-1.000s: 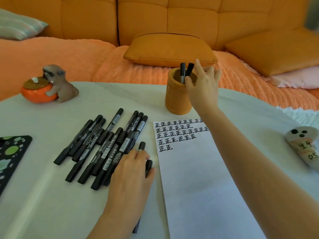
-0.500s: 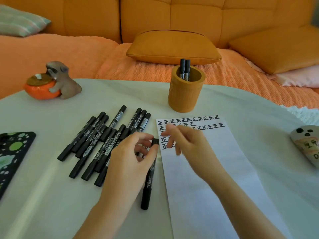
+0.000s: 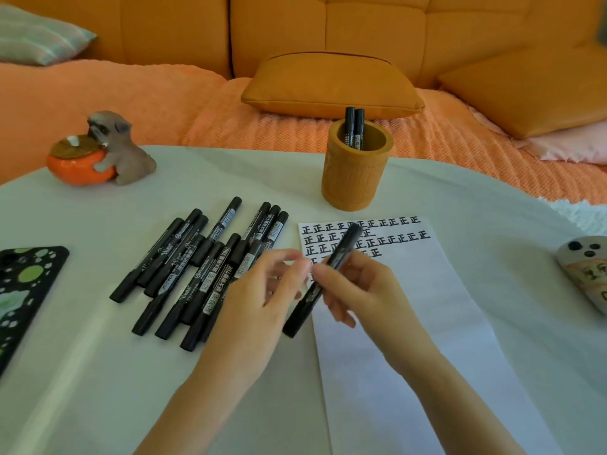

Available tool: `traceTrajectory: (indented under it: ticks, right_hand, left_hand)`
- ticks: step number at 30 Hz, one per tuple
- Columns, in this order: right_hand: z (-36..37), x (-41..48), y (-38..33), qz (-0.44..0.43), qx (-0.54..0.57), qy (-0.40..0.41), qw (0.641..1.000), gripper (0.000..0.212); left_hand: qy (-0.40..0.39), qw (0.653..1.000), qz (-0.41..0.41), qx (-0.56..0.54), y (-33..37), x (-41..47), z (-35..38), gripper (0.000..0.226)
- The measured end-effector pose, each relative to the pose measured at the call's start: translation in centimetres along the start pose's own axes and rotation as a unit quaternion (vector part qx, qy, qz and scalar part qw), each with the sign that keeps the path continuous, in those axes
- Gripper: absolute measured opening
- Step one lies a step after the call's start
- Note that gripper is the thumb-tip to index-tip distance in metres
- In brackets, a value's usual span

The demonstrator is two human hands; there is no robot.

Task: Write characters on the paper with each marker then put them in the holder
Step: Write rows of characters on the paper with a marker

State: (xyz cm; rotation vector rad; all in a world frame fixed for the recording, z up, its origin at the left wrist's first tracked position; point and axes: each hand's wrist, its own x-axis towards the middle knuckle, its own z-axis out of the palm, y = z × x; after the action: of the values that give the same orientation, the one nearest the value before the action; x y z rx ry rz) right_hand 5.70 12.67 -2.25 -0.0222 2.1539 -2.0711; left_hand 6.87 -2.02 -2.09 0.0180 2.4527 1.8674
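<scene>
A black marker (image 3: 323,277) is held slantwise over the near-left edge of the paper (image 3: 410,323), its far end pointing up toward the holder (image 3: 356,172) and its near end hanging just off the paper's left edge above the table (image 3: 98,372). The right hand (image 3: 364,293) is closed around the marker's middle, fingers curled over the barrel. The left hand (image 3: 259,300) sits just left of the marker with its fingers (image 3: 289,257) bent and loosely gathered toward the barrel; they are blurred, and whether they touch the marker cannot be told.

The paper lies on the near side of the holder, its top rows filled with repeated black characters; the marker and right hand cover part of the lower rows. The holder, a round orange-brown cup, stands upright with two black markers (image 3: 354,129) propped inside against its far wall, tips above the rim.

To the near-left of the holder, a heap of black markers (image 3: 203,267) lies flat on the table, mostly side by side and some overlapping, their near ends just beside the left hand. Well to the left of the holder stands a small dog figurine hugging an orange bowl (image 3: 98,152). A black tray with green spots (image 3: 23,290) lies at the table's left edge, and a pale painted object (image 3: 584,270) at its right edge
</scene>
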Motion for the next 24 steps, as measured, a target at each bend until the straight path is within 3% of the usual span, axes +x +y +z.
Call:
traceTrajectory:
  ticks: [5,11,15,24]
  right_hand:
    - [-1.0,-0.1,0.3,-0.002,0.005,0.051,0.999,0.014]
    - [-0.6,-0.3,0.2,-0.022,-0.018,0.042,0.999,0.032]
    - [-0.5,-0.2,0.2,-0.029,-0.023,0.047,0.998,0.022]
    - [-0.6,-0.5,-0.4,-0.029,0.005,0.004,1.000,0.022]
  left_hand:
    - [-0.101,0.993,-0.002,0.067,-0.3,-0.1,0.3,0.008]
    - [-0.125,0.982,0.027,0.142,-0.5,-0.5,0.5,0.021]
    - [-0.126,0.980,0.033,0.151,-0.6,-0.6,0.7,0.014]
    - [-0.096,0.980,0.090,0.152,-0.3,-0.8,1.2,0.018]
